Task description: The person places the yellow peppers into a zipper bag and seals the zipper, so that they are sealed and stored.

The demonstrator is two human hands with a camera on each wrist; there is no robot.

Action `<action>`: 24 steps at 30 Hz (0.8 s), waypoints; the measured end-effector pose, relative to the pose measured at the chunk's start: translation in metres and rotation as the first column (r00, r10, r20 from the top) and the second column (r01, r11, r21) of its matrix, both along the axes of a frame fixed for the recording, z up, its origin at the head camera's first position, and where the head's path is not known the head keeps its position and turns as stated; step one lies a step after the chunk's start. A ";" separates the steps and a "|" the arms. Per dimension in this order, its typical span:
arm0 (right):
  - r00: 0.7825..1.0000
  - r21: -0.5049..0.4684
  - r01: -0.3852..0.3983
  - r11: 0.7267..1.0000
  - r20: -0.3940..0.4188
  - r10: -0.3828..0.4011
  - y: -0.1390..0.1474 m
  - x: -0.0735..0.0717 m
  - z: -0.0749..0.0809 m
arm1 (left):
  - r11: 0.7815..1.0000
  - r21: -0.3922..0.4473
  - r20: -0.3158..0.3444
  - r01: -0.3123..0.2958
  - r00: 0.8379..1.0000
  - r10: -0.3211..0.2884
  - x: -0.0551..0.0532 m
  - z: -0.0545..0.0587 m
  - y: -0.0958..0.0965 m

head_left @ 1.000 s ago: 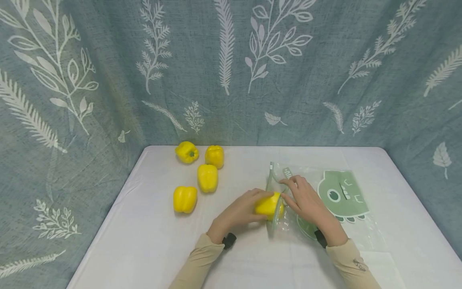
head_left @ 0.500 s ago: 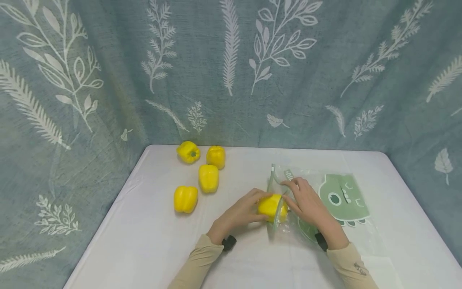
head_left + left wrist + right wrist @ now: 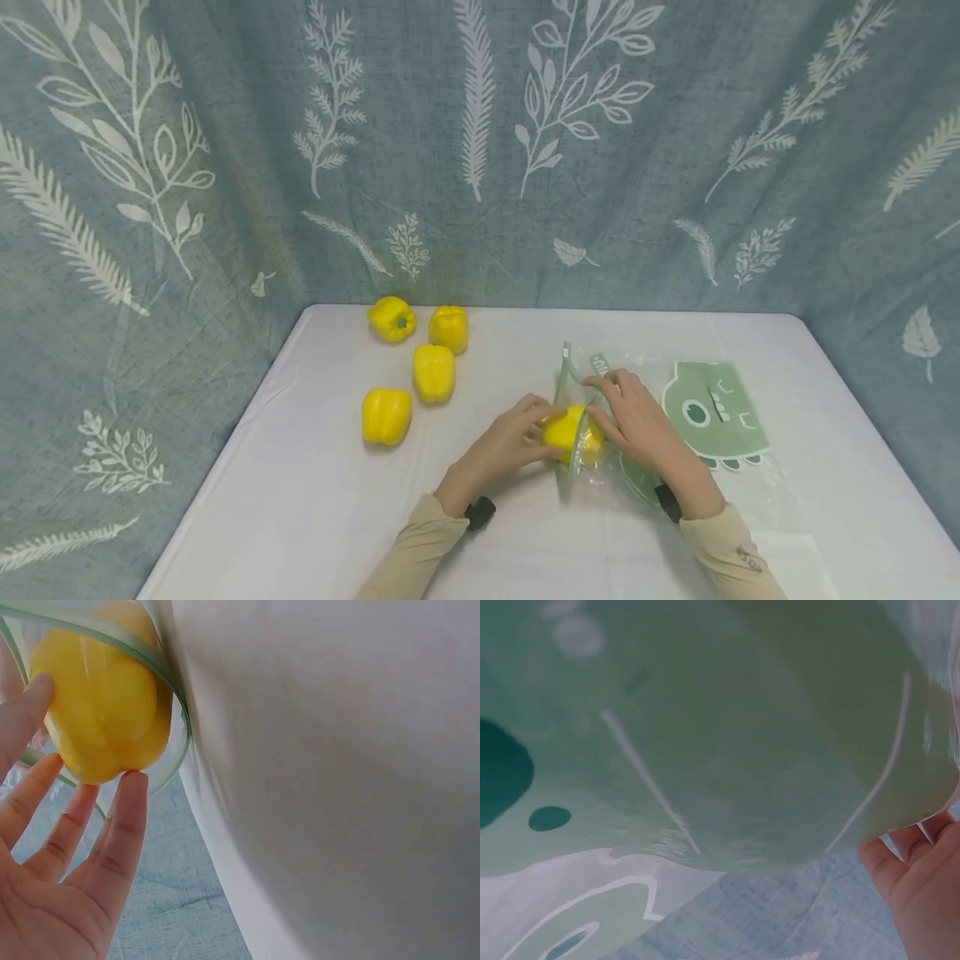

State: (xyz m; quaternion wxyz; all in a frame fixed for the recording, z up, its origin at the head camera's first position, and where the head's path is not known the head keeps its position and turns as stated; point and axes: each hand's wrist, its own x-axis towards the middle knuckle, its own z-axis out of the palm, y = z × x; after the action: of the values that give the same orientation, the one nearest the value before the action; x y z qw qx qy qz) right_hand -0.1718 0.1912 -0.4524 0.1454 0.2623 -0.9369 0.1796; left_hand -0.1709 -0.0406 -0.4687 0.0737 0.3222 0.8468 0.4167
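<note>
Presently, the plastic bag (image 3: 712,417) extends rightward from the right grip (image 3: 636,418), grasping its mouth (image 3: 579,442). The left grip (image 3: 506,440), extended, unclenched, touches the yellow pepper (image 3: 109,705) just ahead in that mouth, long axis apparently pointing inward.

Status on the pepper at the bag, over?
Left grip touching the yellow pepper. Right grip holding the clear bag open, pepper partway in. Nothing visibly in the way.
</note>
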 end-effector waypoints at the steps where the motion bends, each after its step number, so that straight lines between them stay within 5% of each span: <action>1: 1.000 -0.001 0.000 1.000 -0.001 0.000 0.000 0.000 0.000 | 1.000 0.010 0.007 0.003 1.000 -0.003 0.000 -0.001 0.000; 24: 1.000 -0.014 -0.013 1.000 -0.027 0.012 0.000 -0.001 0.001 | 0.983 0.138 0.128 0.121 0.982 -0.139 0.009 0.002 0.011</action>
State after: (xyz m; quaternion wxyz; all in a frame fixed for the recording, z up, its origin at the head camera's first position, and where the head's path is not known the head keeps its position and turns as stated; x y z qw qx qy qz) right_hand -0.1730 0.1912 -0.4512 0.1589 0.2695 -0.9319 0.1838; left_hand -0.1623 -0.0297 -0.4668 0.1374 0.3516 0.7881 0.4861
